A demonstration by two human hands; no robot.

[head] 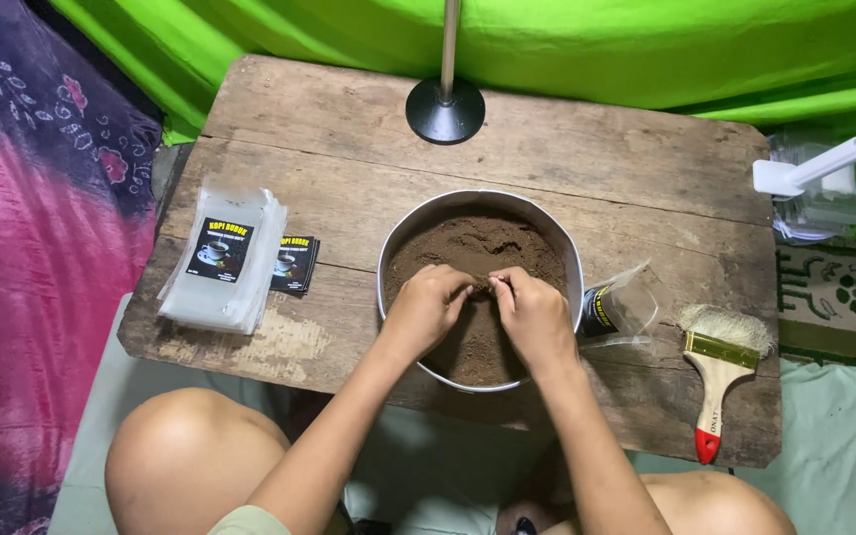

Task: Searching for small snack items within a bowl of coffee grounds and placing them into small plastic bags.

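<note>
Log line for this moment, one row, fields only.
left hand: in powder, fingers pinched | right hand: same, meeting left | round pan: brown powder, on wooden board | brush: right, untouched

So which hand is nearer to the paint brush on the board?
The right hand. It is over the round pan of brown powder, on the side toward the paint brush. The left hand is beside it, further from the brush.
</note>
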